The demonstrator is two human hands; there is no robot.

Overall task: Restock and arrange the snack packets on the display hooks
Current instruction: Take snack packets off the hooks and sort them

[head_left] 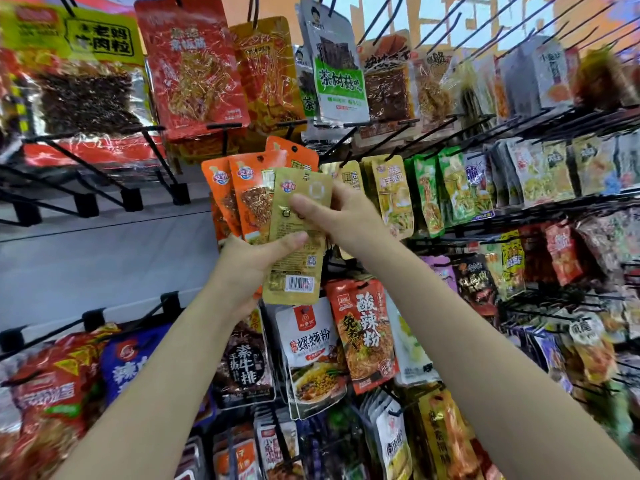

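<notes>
A shop's snack aisle: rows of black wire hooks (398, 140) jut from a pale wall panel (104, 258), each hung with printed snack packets (341, 81) in red, orange, gold and green, several deep. More packets (363, 334) crowd the lower rows, their labels in Chinese characters. A barcode (300, 283) shows on a gold packet (298, 237) held before the display. Some hooks (104, 192) at left hang bare.

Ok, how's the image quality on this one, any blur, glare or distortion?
Head view: strong wide-angle bending of the hook rails; edges smeared, especially the far-left packets, whose plastic glares; the gold packet and both hands, left and right, fairly sharp.
</notes>
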